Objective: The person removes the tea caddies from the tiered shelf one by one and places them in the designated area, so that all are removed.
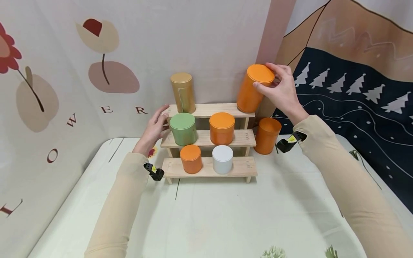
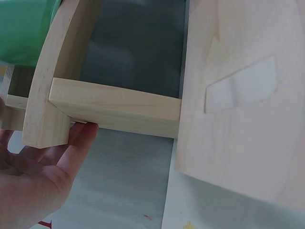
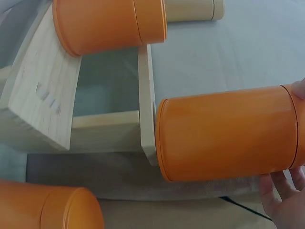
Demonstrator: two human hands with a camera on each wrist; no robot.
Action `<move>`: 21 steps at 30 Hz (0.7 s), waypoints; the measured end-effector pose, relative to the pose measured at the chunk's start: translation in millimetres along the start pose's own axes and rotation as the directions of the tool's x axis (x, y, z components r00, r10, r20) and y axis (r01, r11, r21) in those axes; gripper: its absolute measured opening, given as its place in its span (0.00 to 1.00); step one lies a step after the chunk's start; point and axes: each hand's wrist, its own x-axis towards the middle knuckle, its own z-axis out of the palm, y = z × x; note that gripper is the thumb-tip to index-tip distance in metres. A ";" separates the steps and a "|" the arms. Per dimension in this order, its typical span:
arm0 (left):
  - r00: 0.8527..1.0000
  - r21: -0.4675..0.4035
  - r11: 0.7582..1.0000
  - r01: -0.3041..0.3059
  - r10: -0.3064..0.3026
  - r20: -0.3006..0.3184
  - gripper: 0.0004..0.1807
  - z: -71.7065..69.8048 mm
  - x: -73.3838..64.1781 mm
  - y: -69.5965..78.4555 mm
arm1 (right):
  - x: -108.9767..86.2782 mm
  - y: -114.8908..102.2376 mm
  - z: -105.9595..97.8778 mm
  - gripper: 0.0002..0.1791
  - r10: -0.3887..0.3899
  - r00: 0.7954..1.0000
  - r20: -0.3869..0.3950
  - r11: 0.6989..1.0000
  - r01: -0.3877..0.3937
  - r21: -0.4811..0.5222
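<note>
My right hand (image 1: 284,89) grips the tall orange canister (image 1: 250,94) near its lid, thumb in front and fingers behind. Slightly tilted, the canister has its base at the right end of the top step of a three-step wooden stand (image 1: 214,110). In the right wrist view fingers (image 3: 285,195) show at the lid end of that canister. My left hand (image 1: 155,127) is at the stand's left end, its extended fingertips (image 2: 86,133) against the wood by the leg of a step. A green canister (image 1: 183,129) on the middle step is nearest to it.
A gold canister (image 1: 183,94) stands top left. The middle step also bears an orange canister (image 1: 222,129); the bottom step holds a small orange one (image 1: 191,160) and a white one (image 1: 222,160). Another orange canister (image 1: 267,137) stands on the table right of the stand. Printed cloth (image 1: 209,43) hangs behind.
</note>
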 end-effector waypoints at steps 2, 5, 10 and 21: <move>1.000 -0.001 1.000 -0.001 0.001 0.002 0.27 0.3 -0.3 0.0 | -0.3 1.8 -3.1 0.36 0.005 1.000 -0.006 1.000 -0.005 -0.003; 1.000 -0.013 1.000 0.006 -0.006 0.007 0.27 0.2 -1.2 1.1 | -0.9 4.4 -8.5 0.36 0.014 1.000 -0.011 1.000 -0.014 0.001; 0.999 -0.023 1.000 0.021 -0.020 0.026 0.28 2.7 -8.8 12.0 | -2.2 7.5 -18.0 0.36 0.016 1.000 -0.027 1.000 -0.016 -0.009; 1.000 -0.007 1.000 -0.008 0.008 0.015 0.28 0.9 -1.0 0.8 | -7.1 19.5 -35.4 0.36 0.051 0.997 -0.058 0.995 -0.055 -0.078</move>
